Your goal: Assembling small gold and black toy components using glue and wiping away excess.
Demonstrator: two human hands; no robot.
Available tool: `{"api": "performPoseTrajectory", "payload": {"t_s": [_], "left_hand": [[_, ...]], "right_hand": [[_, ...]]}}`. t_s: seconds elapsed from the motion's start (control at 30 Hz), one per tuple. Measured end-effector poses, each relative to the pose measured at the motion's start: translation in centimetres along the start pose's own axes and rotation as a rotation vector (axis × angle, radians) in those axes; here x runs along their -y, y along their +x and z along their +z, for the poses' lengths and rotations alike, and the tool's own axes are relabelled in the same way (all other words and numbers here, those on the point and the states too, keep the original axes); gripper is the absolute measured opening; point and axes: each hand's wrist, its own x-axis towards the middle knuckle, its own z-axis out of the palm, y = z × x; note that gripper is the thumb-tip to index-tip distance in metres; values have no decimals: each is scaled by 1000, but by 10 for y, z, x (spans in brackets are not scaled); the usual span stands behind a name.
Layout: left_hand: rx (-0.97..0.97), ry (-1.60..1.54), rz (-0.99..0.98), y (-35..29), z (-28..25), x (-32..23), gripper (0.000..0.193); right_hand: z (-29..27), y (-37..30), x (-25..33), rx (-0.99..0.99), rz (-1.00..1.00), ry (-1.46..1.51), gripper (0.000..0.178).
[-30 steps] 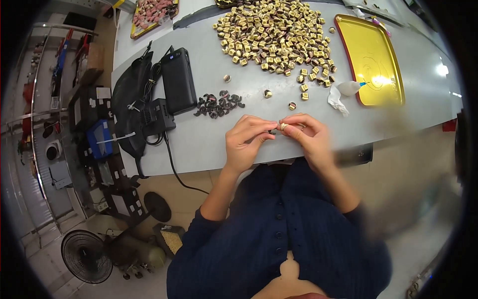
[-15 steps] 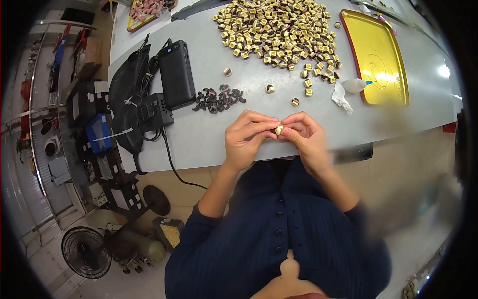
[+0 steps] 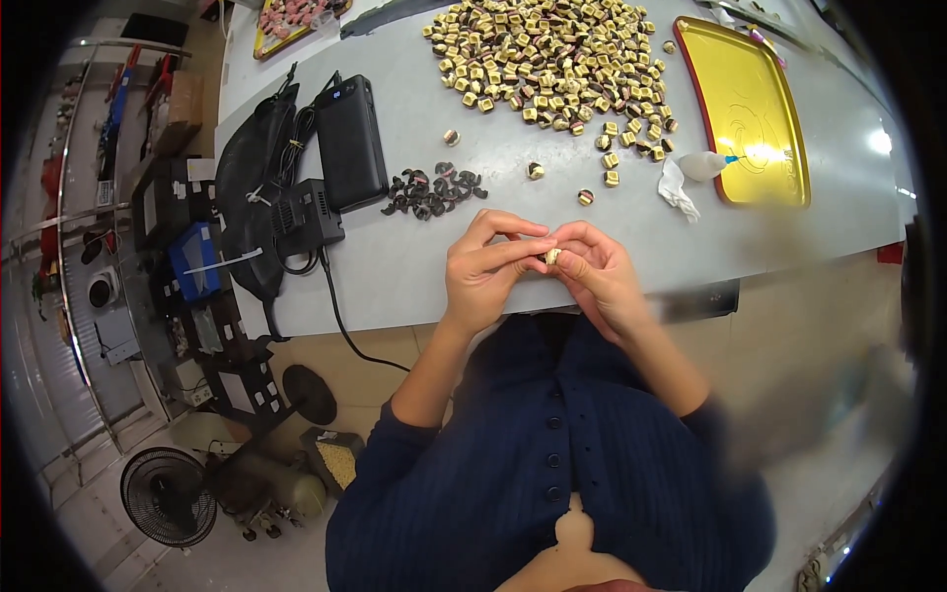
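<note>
Above the near edge of the grey table [image 3: 395, 276], my two hands meet fingertip to fingertip. Between them is a small cream-and-dark piece [image 3: 551, 257], mostly covered by the fingers. My left hand [image 3: 483, 271] pinches its left side with thumb and forefinger. On the other side, my right hand [image 3: 604, 276] grips it the same way. Just beyond lie a striped loose piece [image 3: 585, 197] and a cream-and-dark one [image 3: 535, 171]. Dark curved pieces [image 3: 432, 192] form a small heap left of my hands. A large pile of small square yellow-and-dark pieces [image 3: 552, 59] spreads at the far middle.
A yellow tray [image 3: 750, 109] with a red rim lies at the right. Beside it are a white squeeze bottle [image 3: 698, 167] with a blue tip and a crumpled tissue [image 3: 679, 192]. A black box-shaped device [image 3: 350, 143] and cables occupy the left side. A fan [image 3: 170, 496] stands lower left.
My fingers shift slightly around the small piece, and my left fingertips reach a little further over it. The things on the table stay where they were.
</note>
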Motion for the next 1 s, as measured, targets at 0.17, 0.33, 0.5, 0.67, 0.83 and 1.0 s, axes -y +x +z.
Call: {"api": "performPoseTrajectory", "payload": {"t_s": [0.17, 0.33, 0.5, 0.67, 0.83, 1.0], "left_hand": [[-39, -99, -34, 0, -1, -1, 29], [-4, -160, 18, 0, -3, 4, 29], [14, -315, 2, 6, -3, 2, 30], [18, -157, -12, 1, -8, 1, 27], [17, 58, 62, 3, -4, -7, 28], [-27, 206, 172, 5, -1, -11, 32]], "right_hand": [[3, 2, -4, -27, -70, -29, 15], [-1, 4, -2, 21, 32, 37, 16], [0, 11, 3, 75, 1, -21, 11], [2, 9, 10, 54, 41, -145, 8], [-4, 6, 9, 39, 53, -143, 12], [-2, 7, 15, 14, 25, -219, 21]]}}
